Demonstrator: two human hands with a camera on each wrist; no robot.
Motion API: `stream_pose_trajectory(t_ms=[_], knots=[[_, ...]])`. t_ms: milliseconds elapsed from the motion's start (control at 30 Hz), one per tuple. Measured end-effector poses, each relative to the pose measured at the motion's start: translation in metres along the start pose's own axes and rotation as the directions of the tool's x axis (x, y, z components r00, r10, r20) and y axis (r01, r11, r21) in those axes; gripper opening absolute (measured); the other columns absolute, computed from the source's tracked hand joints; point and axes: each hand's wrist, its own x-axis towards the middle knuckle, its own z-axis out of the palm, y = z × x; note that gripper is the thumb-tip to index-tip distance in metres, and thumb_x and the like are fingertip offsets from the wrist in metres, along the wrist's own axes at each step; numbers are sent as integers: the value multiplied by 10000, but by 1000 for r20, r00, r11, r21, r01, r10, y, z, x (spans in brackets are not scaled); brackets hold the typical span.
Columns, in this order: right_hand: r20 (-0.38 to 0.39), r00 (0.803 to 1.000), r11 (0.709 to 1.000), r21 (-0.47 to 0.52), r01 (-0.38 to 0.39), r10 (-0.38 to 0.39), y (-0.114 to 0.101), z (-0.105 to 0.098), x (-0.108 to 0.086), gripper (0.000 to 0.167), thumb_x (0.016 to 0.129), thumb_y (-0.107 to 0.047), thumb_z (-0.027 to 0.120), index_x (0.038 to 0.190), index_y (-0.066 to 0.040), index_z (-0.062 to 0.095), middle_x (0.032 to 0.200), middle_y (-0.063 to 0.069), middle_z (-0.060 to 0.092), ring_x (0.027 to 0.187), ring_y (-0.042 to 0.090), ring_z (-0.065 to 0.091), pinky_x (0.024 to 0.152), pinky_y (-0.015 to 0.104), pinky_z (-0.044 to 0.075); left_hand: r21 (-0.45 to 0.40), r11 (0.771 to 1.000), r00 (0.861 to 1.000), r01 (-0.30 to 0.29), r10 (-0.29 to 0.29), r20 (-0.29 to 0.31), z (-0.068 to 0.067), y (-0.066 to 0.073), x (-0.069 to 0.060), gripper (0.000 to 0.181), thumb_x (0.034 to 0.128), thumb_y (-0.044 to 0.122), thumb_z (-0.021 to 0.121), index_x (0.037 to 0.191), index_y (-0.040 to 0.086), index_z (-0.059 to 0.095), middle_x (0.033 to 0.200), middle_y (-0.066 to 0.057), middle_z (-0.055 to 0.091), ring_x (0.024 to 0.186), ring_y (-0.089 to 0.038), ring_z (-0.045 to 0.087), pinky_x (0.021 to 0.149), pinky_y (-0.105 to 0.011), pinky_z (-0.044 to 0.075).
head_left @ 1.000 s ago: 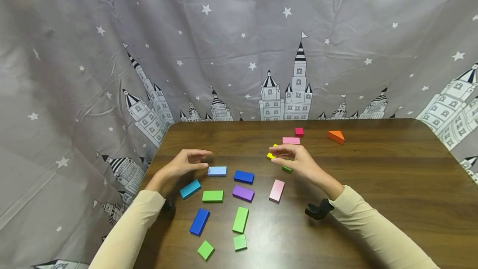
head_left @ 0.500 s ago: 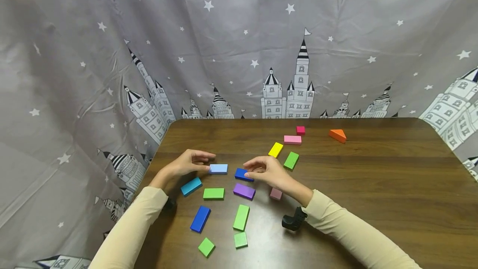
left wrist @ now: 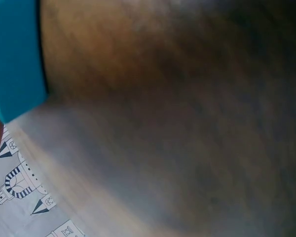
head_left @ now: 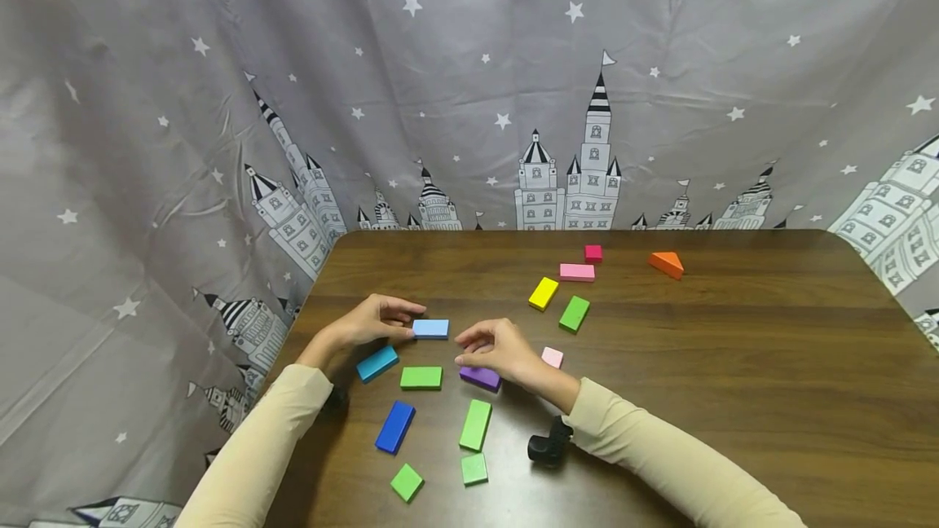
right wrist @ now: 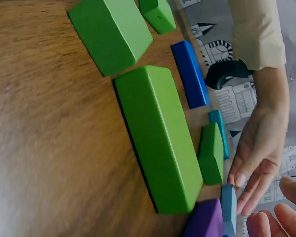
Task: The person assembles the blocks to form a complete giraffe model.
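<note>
My left hand [head_left: 374,320] rests by the left end of a light blue block [head_left: 431,329], its thumb against or very near that end and its fingers loosely extended. My right hand [head_left: 499,349] hovers over the middle of the table, fingers bent and thumb apart from them. In the right wrist view, nothing shows between those fingertips [right wrist: 259,224]. Just below this hand lies a purple block [head_left: 480,379], partly covered. The dark blue block above the purple one is hidden behind the hand. A pale pink block [head_left: 553,358] peeks out beside the right wrist.
Green blocks [head_left: 421,378], a teal block [head_left: 377,364] and another dark blue block [head_left: 394,427] lie nearer. Farther back are yellow [head_left: 544,293], green [head_left: 574,314], pink [head_left: 577,272] and red [head_left: 592,253] blocks, plus an orange triangle [head_left: 666,264]. A grey curtain [head_left: 440,63] hangs behind the table.
My right hand has come left and nearer from beside the yellow block, over the dark blue block. The left hand has stayed by the light blue block. The head view has shifted slightly.
</note>
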Motion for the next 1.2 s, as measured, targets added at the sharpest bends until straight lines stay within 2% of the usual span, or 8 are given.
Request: stream_pose_trajectory(t_ms=[167,300,567,700,767,933,1033,1200], knots=[[12,1000,1000,-4,12,-12,2,10,5,282,800,45,801,1034,155,690,862,197,722,729,127,673,671,194,544,-14,1000,1000,-11,12,8,1,-1,1,439,886,-42,721,1297,-124,587,1298,-270,601,1145,-374,596,911,-263,520],[19,999,999,-20,29,-28,3,18,9,278,775,74,805,1012,164,689,882,256,712,748,177,697,678,192,554,-2,1000,1000,-10,10,7,1,-1,1,426,885,-42,721,1289,-109,604,1288,-257,612,1124,-330,605,905,-248,515],[64,998,998,-54,19,-15,2,30,12,271,763,101,800,1006,155,693,883,246,709,773,223,709,673,193,556,63,997,998,-53,52,28,1,-3,1,381,909,-30,697,1268,-123,611,1249,-269,630,1116,-346,621,909,-295,527],[70,998,997,-76,5,0,3,33,13,290,739,107,814,1002,146,697,889,239,713,757,202,708,661,186,553,78,996,998,-50,48,27,1,-2,1,360,912,-19,699,1249,-122,626,1214,-260,651,1105,-375,627,920,-355,527],[72,997,996,-91,5,1,5,34,14,298,728,106,823,998,140,701,887,225,715,748,182,701,653,182,549,69,997,999,-45,44,25,1,-2,1,353,906,-24,703,1235,-131,630,1190,-263,661,1087,-379,634,901,-328,534],[80,997,988,-151,19,-7,9,37,15,303,706,98,836,982,122,713,844,188,718,699,116,677,621,164,532,34,999,1000,-25,24,20,1,-1,2,342,895,-41,708,1213,-142,637,1122,-257,687,986,-266,669,809,-214,535],[86,996,984,-176,33,-18,10,39,15,305,696,113,832,975,127,711,813,188,713,677,116,672,602,157,524,18,1000,1000,-15,15,20,2,-2,3,338,895,-37,711,1210,-139,642,1109,-243,694,944,-182,670,790,-215,541],[92,995,973,-219,66,-47,10,42,16,304,684,122,841,961,128,715,800,186,706,678,175,675,585,149,512,21,1000,1000,-3,3,20,2,-2,2,339,894,-25,718,1213,-118,653,1130,-226,693,949,-171,664,790,-214,540]])
